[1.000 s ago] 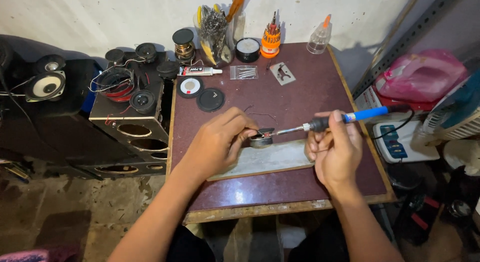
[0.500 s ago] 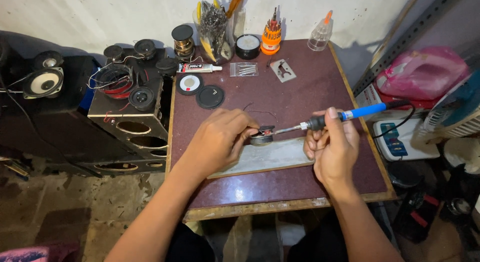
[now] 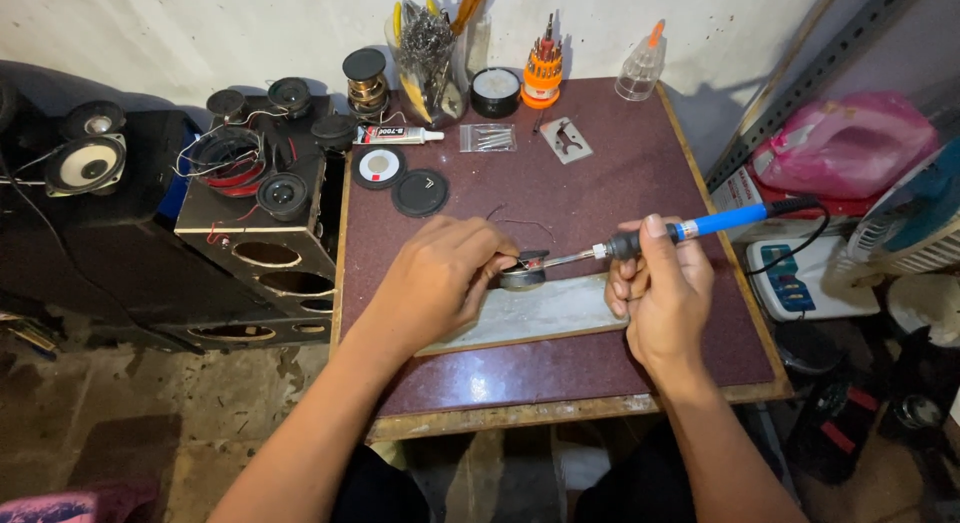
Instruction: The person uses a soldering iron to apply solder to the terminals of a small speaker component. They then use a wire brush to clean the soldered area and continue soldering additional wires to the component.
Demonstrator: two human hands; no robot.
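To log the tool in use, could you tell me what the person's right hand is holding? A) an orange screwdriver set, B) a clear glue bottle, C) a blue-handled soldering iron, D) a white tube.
C: the right hand grips a blue-handled soldering iron, its tip at the small round part under the left hand.

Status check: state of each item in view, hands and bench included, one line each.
left hand: closed on small round speaker, holding it on the pale board
right hand: gripping soldering iron, tip at the speaker
glue tube: capped, lying flat
squeeze bottle: upright, capped
round tin: open, upright
screwdriver set: upright
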